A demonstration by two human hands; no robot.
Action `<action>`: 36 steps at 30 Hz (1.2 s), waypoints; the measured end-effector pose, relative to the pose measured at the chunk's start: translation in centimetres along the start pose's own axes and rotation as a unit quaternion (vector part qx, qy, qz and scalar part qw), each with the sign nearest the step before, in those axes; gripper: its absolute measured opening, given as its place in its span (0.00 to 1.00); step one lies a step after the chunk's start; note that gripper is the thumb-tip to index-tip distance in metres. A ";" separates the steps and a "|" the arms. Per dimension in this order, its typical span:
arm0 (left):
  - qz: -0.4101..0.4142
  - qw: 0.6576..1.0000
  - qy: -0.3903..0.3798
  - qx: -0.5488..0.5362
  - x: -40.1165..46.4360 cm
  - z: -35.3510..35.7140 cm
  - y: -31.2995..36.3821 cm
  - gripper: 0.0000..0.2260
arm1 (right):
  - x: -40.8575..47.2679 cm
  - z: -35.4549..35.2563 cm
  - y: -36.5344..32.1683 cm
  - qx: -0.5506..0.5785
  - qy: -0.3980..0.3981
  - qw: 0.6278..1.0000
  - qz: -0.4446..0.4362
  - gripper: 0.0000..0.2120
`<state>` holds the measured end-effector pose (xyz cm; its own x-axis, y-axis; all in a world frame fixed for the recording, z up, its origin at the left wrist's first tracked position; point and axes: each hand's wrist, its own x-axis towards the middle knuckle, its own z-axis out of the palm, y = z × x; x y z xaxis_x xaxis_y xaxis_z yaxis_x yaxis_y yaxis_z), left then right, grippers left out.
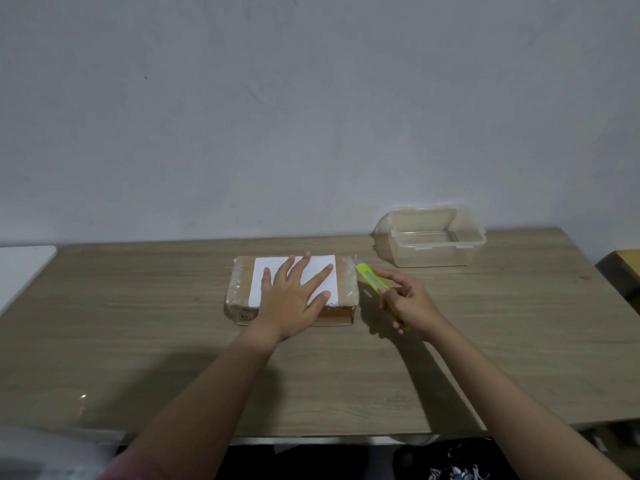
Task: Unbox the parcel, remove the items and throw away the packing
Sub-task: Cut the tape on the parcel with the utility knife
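Note:
A brown cardboard parcel (346,284) wrapped in clear tape, with a white label (259,285) on top, lies in the middle of the wooden table (138,323). My left hand (294,296) rests flat on the label, fingers spread. My right hand (414,303) grips a yellow-green utility knife (369,277) just right of the parcel. The knife's tip points toward the parcel's far right corner, very close to it; contact cannot be told.
A clear plastic container (436,239) with its lid leaning behind it stands at the back right of the table. A white surface (20,268) adjoins the table at the left. A brown object (623,268) sits beyond the right edge.

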<state>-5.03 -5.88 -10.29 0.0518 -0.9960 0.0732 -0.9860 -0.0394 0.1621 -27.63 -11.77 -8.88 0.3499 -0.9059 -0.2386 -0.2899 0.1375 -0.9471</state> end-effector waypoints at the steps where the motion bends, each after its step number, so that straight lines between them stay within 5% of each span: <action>1: -0.002 1.000 -0.003 0.002 0.0 0.0 0.0 0.26 | 0.0 -0.2 -0.1 -0.004 -0.006 1.000 -0.002 0.20; 36: -0.006 0.998 -0.068 -0.004 0.6 -1.1 0.1 0.22 | -3.6 -1.8 0.9 -0.063 -0.091 0.992 -0.053 0.18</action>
<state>-4.92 -6.40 -9.14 0.0412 -0.9972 -0.0625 -0.9843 -0.0512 0.1692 -30.76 -9.14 -8.45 0.5368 -0.8232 -0.1847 -0.3474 -0.0161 -0.9376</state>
